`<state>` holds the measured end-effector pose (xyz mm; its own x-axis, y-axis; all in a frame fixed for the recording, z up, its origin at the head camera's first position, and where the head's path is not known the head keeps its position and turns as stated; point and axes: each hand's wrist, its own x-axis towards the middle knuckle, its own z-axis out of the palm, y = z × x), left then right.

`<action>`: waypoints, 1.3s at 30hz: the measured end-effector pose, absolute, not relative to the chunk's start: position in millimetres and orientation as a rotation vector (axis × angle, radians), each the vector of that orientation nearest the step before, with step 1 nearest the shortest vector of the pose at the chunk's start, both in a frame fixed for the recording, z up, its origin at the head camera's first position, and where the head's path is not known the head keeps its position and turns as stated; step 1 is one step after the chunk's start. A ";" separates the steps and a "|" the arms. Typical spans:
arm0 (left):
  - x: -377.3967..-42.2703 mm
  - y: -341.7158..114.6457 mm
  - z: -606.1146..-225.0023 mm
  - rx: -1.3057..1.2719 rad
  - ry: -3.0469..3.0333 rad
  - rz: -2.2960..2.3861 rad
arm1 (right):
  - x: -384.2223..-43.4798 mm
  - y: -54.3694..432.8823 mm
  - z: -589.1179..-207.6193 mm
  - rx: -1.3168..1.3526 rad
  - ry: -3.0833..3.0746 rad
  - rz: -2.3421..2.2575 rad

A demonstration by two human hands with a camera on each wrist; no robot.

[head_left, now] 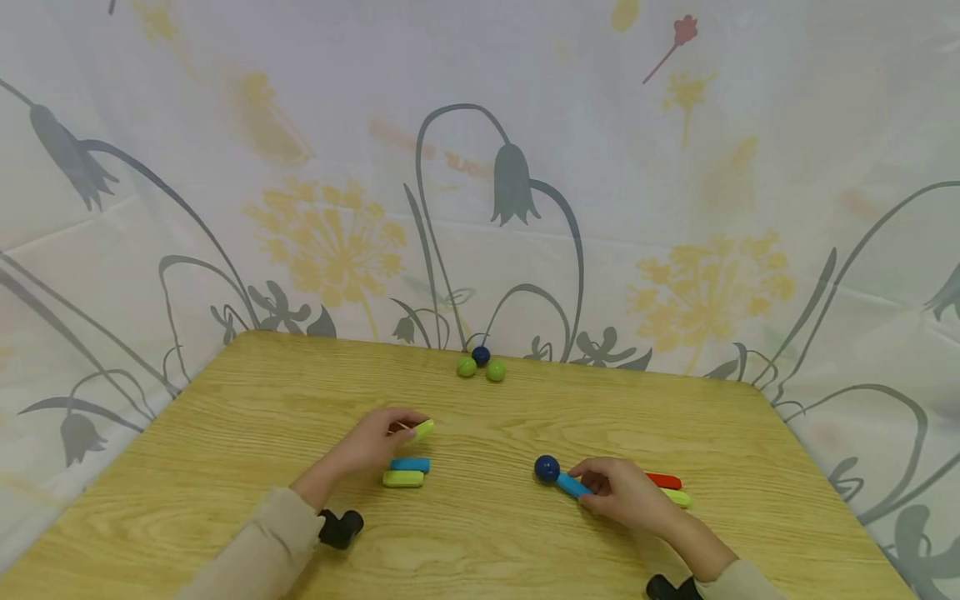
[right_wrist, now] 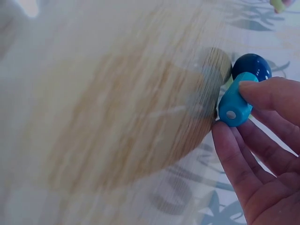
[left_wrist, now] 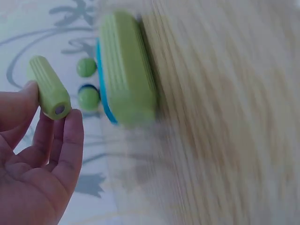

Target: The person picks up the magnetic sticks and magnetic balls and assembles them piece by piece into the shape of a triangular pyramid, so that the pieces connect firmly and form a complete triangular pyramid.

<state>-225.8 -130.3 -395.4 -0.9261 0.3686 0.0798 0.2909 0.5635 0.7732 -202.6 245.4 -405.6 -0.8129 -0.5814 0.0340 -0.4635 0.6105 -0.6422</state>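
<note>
My left hand [head_left: 375, 440] pinches a yellow-green ribbed magnetic rod [left_wrist: 49, 88] between thumb and fingertips, over the left half of the table. A small metal disc shows in the rod's end. Just below that hand, a blue rod [head_left: 411, 464] and another yellow-green rod [head_left: 403, 479] lie side by side. At the right, my right hand [head_left: 626, 496] grips a blue magnetic rod [right_wrist: 237, 102] with thumb and fingers. The rod's far end meets a dark blue ball [head_left: 547, 468]. Partly hidden behind this hand are a red rod [head_left: 665, 481] and a yellow-green rod [head_left: 678, 498].
Two green balls [head_left: 467, 367] and a dark blue ball [head_left: 481, 356] sit clustered near the back edge of the wooden table [head_left: 315, 375]. A patterned curtain [head_left: 480, 258] hangs right behind that edge. Black wrist cameras [head_left: 341, 530] are worn below both hands.
</note>
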 end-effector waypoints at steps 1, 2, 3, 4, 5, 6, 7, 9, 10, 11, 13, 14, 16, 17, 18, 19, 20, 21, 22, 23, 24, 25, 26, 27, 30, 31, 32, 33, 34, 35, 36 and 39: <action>-224.8 -128.3 -394.6 0.585 2.687 1.312 | -202.6 245.4 -405.6 -0.872 2.658 -0.983; -223.4 -125.9 -393.8 0.599 2.678 1.318 | -202.6 245.4 -405.7 -0.873 2.660 -0.982; -222.0 -123.5 -393.3 0.616 2.669 1.325 | -202.7 245.4 -405.7 -0.873 2.660 -0.984; -220.5 -120.9 -392.7 0.626 2.655 1.336 | -202.7 245.5 -405.7 -0.871 2.659 -0.987; -218.9 -118.3 -392.4 0.631 2.644 1.344 | -202.7 245.4 -405.7 -0.870 2.658 -0.990; -217.4 -115.6 -392.2 0.636 2.635 1.353 | -202.7 245.4 -405.8 -0.868 2.659 -0.992; -215.8 -112.8 -391.8 0.639 2.625 1.365 | -202.7 245.3 -405.7 -0.866 2.659 -0.994; -212.8 -107.4 -390.7 0.643 2.613 1.383 | -202.7 245.0 -405.6 -0.860 2.656 -1.002; -211.5 -104.9 -390.4 0.644 2.610 1.386 | -202.6 244.9 -405.7 -0.858 2.655 -1.005; -210.4 -102.6 -390.0 0.651 2.609 1.389 | -202.5 244.7 -405.8 -0.856 2.655 -1.007; -208.4 -98.1 -389.3 0.656 2.598 1.400 | -202.6 244.4 -405.9 -0.849 2.652 -1.011; -207.4 -96.0 -388.9 0.662 2.593 1.406 | -202.7 244.2 -405.9 -0.846 2.650 -1.012; -205.7 -91.7 -388.6 0.673 2.577 1.419 | -203.0 243.9 -406.0 -0.839 2.651 -1.010; -204.9 -89.5 -388.5 0.675 2.568 1.421 | -203.3 243.8 -406.1 -0.836 2.651 -1.007; -204.1 -87.0 -388.8 0.672 2.555 1.426 | -203.5 243.6 -406.2 -0.833 2.652 -1.005; -203.4 -84.6 -388.9 0.671 2.544 1.428 | -203.7 243.5 -406.3 -0.833 2.654 -1.002; -202.9 -82.1 -389.5 0.671 2.535 1.428 | -203.9 243.3 -406.5 -0.833 2.655 -1.001; -202.5 -79.6 -390.2 0.667 2.525 1.423 | -204.1 243.0 -406.7 -0.833 2.655 -1.002; -201.9 -77.2 -390.9 0.665 2.521 1.417 | -204.2 242.8 -406.9 -0.833 2.655 -1.002; -201.4 -74.9 -391.7 0.663 2.514 1.416 | -204.2 242.5 -407.0 -0.833 2.656 -1.003; -200.9 -72.8 -392.5 0.661 2.508 1.418 | -204.1 242.1 -407.0 -0.832 2.655 -1.006; -200.4 -70.8 -393.2 0.664 2.503 1.418 | -204.1 241.8 -407.1 -0.831 2.655 -1.008; -200.0 -69.0 -394.1 0.666 2.499 1.419 | -204.0 241.5 -407.1 -0.831 2.654 -1.009; -199.6 -67.3 -394.8 0.671 2.498 1.418 | -203.9 241.2 -407.1 -0.833 2.656 -1.008; -199.3 -62.2 -396.7 0.679 2.470 1.432 | -203.6 240.3 -406.5 -0.839 2.663 -1.000; -199.0 -60.5 -397.0 0.675 2.455 1.438 | -203.5 240.1 -406.4 -0.841 2.665 -0.998; -199.0 -58.9 -397.2 0.666 2.443 1.440 | -203.4 240.0 -406.4 -0.842 2.667 -0.995; -198.9 -57.2 -397.4 0.658 2.433 1.441 | -203.4 239.9 -406.4 -0.842 2.669 -0.992; -198.7 -55.5 -397.5 0.653 2.427 1.443 | -203.4 239.8 -406.3 -0.841 2.670 -0.990; -198.4 -53.9 -397.5 0.645 2.423 1.440 | -203.4 239.6 -406.1 -0.842 2.670 -0.990; -198.2 -52.2 -397.5 0.636 2.419 1.437 | -203.5 239.3 -405.9 -0.845 2.670 -0.989; -197.8 -47.4 -397.9 0.624 2.399 1.435 | -203.8 238.1 -405.2 -0.852 2.671 -0.987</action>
